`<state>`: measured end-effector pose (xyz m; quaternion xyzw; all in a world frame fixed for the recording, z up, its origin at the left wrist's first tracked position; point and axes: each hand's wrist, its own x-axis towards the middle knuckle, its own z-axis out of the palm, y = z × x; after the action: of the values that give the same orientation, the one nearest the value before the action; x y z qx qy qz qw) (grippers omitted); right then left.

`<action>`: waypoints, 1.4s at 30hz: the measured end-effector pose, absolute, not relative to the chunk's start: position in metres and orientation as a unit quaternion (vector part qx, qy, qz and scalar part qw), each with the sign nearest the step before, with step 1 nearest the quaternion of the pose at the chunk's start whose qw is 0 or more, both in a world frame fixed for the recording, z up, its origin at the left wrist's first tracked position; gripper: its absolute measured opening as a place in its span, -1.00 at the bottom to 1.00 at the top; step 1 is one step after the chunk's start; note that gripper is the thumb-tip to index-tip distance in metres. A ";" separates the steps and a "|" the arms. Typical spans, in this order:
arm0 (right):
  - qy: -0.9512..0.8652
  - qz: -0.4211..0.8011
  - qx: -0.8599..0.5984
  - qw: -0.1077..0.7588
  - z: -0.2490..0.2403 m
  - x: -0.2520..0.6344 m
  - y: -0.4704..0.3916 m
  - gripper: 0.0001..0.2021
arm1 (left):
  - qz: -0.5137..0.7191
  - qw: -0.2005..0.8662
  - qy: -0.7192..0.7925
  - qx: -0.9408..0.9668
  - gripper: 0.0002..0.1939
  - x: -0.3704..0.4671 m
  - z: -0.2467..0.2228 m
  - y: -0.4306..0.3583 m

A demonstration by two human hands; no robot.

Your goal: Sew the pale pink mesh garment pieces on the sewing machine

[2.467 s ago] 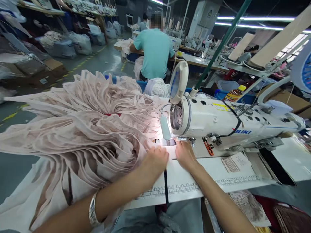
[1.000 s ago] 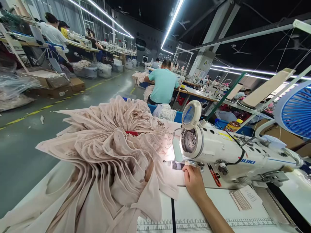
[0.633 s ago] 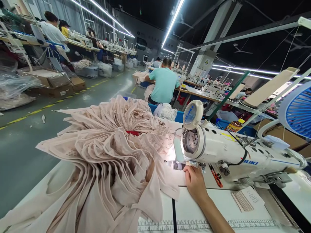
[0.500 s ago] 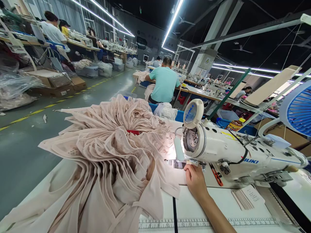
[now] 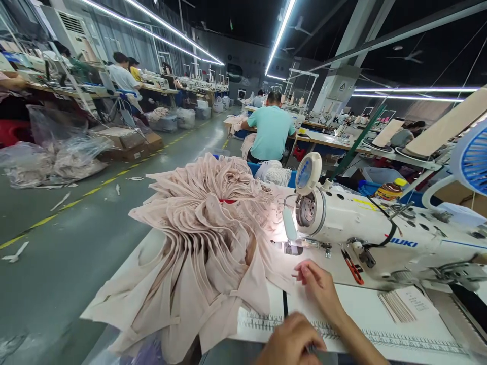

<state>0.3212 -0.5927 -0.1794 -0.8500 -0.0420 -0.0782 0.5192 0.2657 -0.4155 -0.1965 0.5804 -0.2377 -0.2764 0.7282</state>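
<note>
My right hand point(image 5: 317, 286) is just in front of the sewing machine's needle area, above the white bed. Its fingers are loosely bent and a little apart, with nothing visible in them. My left hand point(image 5: 291, 342), blurred, is low over the ruler tape point(image 5: 365, 337) at the table's front edge. Its fingers are curled round a small dark thing, mostly hidden. Left of my hands lies a large fanned bundle of pale pink fabric pieces point(image 5: 198, 243), with a red tie at its middle. The white sewing machine point(image 5: 350, 218) has its lamp lit.
Orange-red snips point(image 5: 353, 267) lie on the machine bed. A stack of paper tags point(image 5: 407, 304) is at the right. Behind the machine are a bottle point(image 5: 390, 189) and a blue fan point(image 5: 472, 159). A co-worker in a turquoise shirt point(image 5: 271, 132) sits ahead.
My right hand has drawn back from the needle area toward the front edge. My left hand has come into view at the bottom. The view has swung left.
</note>
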 end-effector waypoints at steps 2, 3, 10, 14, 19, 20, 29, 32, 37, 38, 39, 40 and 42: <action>-0.029 0.055 -0.738 0.672 -0.176 0.298 -0.574 -0.45 | -0.105 0.677 -0.250 0.685 -0.73 0.276 -0.196 -0.417; -0.007 0.096 -0.671 0.736 -0.176 0.286 -0.565 -0.41 | -0.002 0.628 -0.265 0.732 -0.69 0.280 -0.196 -0.418; 0.137 0.121 -0.533 0.826 -0.192 0.254 -0.548 -0.60 | 0.305 0.286 -0.337 0.844 -0.82 0.287 -0.206 -0.424; 0.162 0.102 -0.474 0.859 -0.197 0.253 -0.554 -0.68 | 0.256 0.286 -0.357 0.852 -0.76 0.287 -0.204 -0.427; 0.211 0.102 -0.323 0.917 -0.188 0.253 -0.560 -0.76 | 0.211 0.473 -0.297 0.802 -0.73 0.284 -0.183 -0.427; 0.215 0.093 -0.320 0.918 -0.185 0.254 -0.563 -0.76 | 0.187 0.535 -0.278 0.776 -0.72 0.283 -0.178 -0.427; 0.232 -0.062 -0.365 0.900 -0.169 0.271 -0.590 -0.75 | -0.156 0.907 0.048 0.389 -0.60 0.298 -0.153 -0.451; 0.190 -0.213 -0.452 0.845 -0.147 0.279 -0.602 -0.74 | -0.281 0.894 0.122 0.326 -0.61 0.307 -0.152 -0.451; 0.073 -0.447 -0.782 0.427 -0.063 0.301 -0.670 -0.74 | -0.408 0.844 0.151 0.314 -0.82 0.309 -0.161 -0.456; 0.063 -0.481 -0.816 0.313 -0.045 0.309 -0.687 -0.73 | -0.420 0.840 0.138 0.314 -0.83 0.307 -0.165 -0.458; 0.057 -0.494 -0.839 0.219 -0.028 0.317 -0.704 -0.73 | -0.431 0.838 0.116 0.315 -0.81 0.305 -0.169 -0.460; 0.062 -0.488 -0.858 0.148 -0.015 0.327 -0.719 -0.74 | -0.441 0.835 0.090 0.315 -0.77 0.302 -0.172 -0.462; 0.049 -0.404 -0.911 0.060 0.002 0.347 -0.743 -0.76 | -0.465 0.825 0.036 0.319 -0.67 0.297 -0.177 -0.466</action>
<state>0.3469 -0.7434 0.0016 -0.9114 0.0494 -0.4041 0.0601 0.2973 -0.4656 -0.1768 0.3192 0.0355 -0.4655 0.8247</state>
